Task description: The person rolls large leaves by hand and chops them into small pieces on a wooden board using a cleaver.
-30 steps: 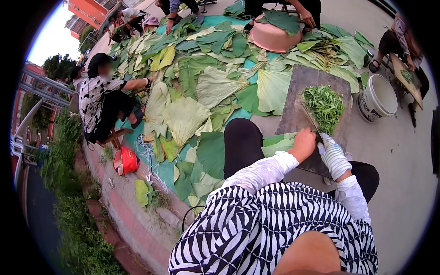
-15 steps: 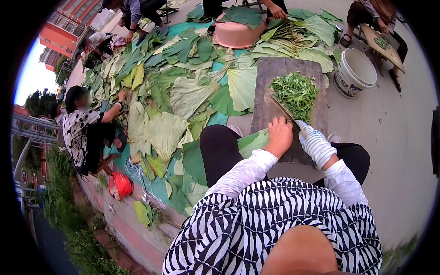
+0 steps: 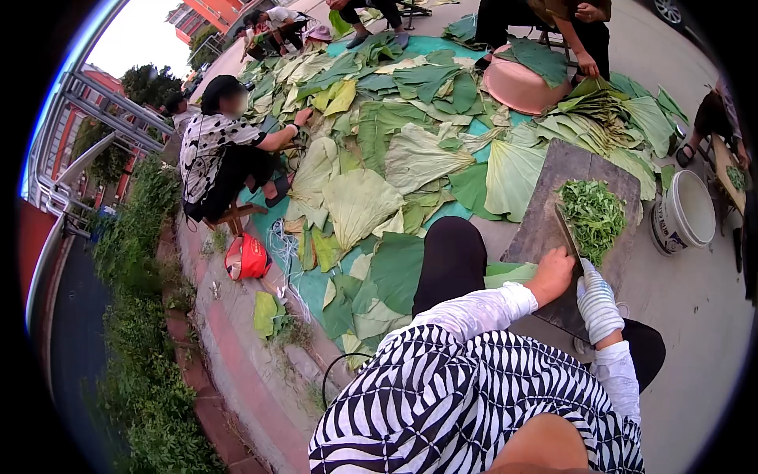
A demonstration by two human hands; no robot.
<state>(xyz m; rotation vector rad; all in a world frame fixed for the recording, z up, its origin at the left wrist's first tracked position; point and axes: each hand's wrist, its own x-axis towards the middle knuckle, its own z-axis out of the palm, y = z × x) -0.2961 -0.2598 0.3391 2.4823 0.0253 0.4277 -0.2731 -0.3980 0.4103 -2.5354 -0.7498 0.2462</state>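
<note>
My right hand (image 3: 598,306), in a striped white glove, grips a knife (image 3: 568,234) whose blade stands across the wooden chopping board (image 3: 533,227). Close against the blade's left side is my bare left hand (image 3: 553,275), its fingers curled down over a folded green lotus leaf (image 3: 509,273). Part of that leaf sticks out to the left of the hand; the rest is hidden under the fingers. On the blade's right lies a heap of shredded green leaf (image 3: 594,217).
Big lotus leaves (image 3: 359,201) cover a green ground sheet to the left and ahead. Past the board stand a white bucket (image 3: 685,212) and a pink basin (image 3: 525,88). A seated person (image 3: 229,150) handles leaves at left, near a red bag (image 3: 247,257); other people sit farther off.
My view has swung left, so the board, bucket and people appear farther right. Both hands stay at the board, with the knife still in my right hand and the leaf under my left.
</note>
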